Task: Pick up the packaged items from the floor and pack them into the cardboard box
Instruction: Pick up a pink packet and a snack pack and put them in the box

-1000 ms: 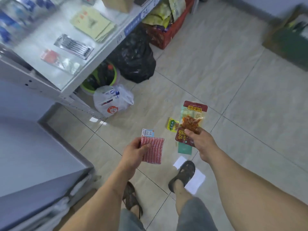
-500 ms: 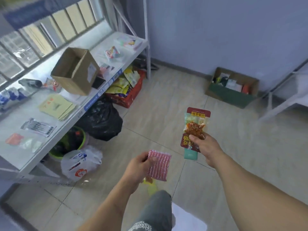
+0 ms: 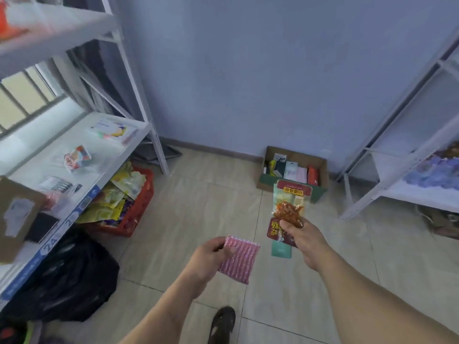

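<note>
Tiled floor (image 3: 198,207) runs to a blue wall, where the cardboard box (image 3: 320,167) sits, part filled. Left hand (image 3: 211,254) pinches a pink scrub pad (image 3: 239,261); right hand (image 3: 301,240) grips stacked snack packets (image 3: 289,207). Held loosely by one end, the packets could slip and scatter while carried. Their red labels show characters too blurred to read.

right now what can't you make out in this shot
- Cardboard box, head view: its near wall is partly covered by the snack packets in the right hand; the contents are too small to identify.
- How many packets the right hand holds: they overlap, and its fingers cover the lower labels.
- Pink striped pack: the left hand covers its left edge.
- Brown box on the left shelf: blurred, cut by the frame edge.
</note>
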